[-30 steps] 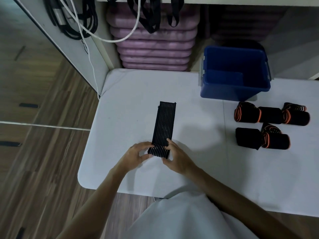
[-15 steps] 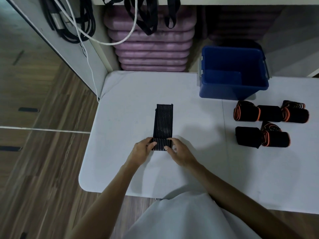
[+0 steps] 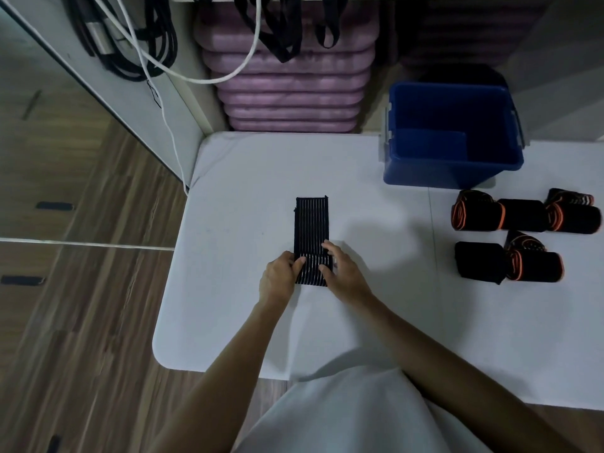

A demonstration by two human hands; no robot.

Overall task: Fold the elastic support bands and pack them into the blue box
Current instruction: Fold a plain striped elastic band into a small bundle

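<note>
Near the table's [image 3: 228, 322] front-left corner, left hand [image 3: 277, 278] and right hand [image 3: 343, 276] pinch the rolled near end of a flat ribbed black band [image 3: 311, 223]. Rolled orange-edged bands [image 3: 510, 237] lie right; rectangular blue plastic box [image 3: 425, 173] at far edge.

Band's [image 3: 311, 230] near-end sides hidden under hands; black straps [image 3: 287, 31] cut off by top edge.
</note>
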